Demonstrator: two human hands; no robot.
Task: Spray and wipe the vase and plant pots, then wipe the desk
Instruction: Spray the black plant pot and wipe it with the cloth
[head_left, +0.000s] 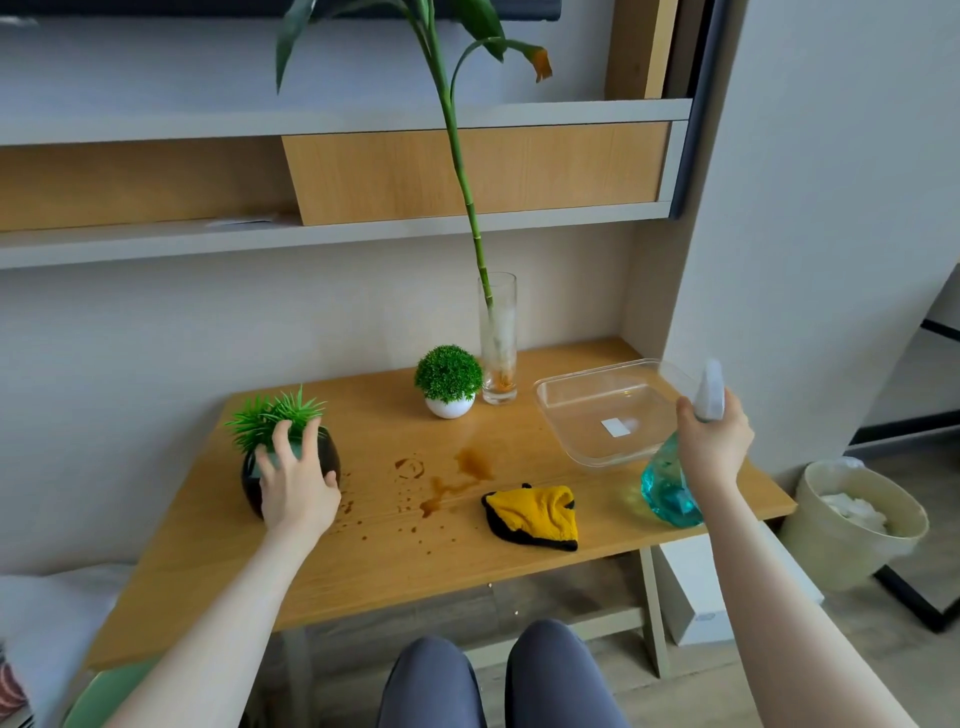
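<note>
We note the left hand (297, 486) laid with spread fingers over the dark round pot (291, 475) at the desk's (395, 582) left edge; the right hand (714, 447) grips the blue spray bottle (670, 488) above the right edge. The yellow cloth (535, 514) lies between them beside brown spills (457, 478); the glass vase (497, 338) and white pot (450, 405) stand at the back, next to a clear tray (613, 405).

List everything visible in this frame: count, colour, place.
desk: 1, light wood, centre, brown spills
dark pot: 1, spiky green plant, desk left
white pot: 1, round green plant, desk rear
glass vase: 1, clear, green stalk, beside white pot
tray: 1, clear, desk right
cloth: 1, yellow, desk front
spray bottle: 1, blue
bin: 1, beige, floor right
left hand: on dark pot
right hand: grips spray bottle
</note>
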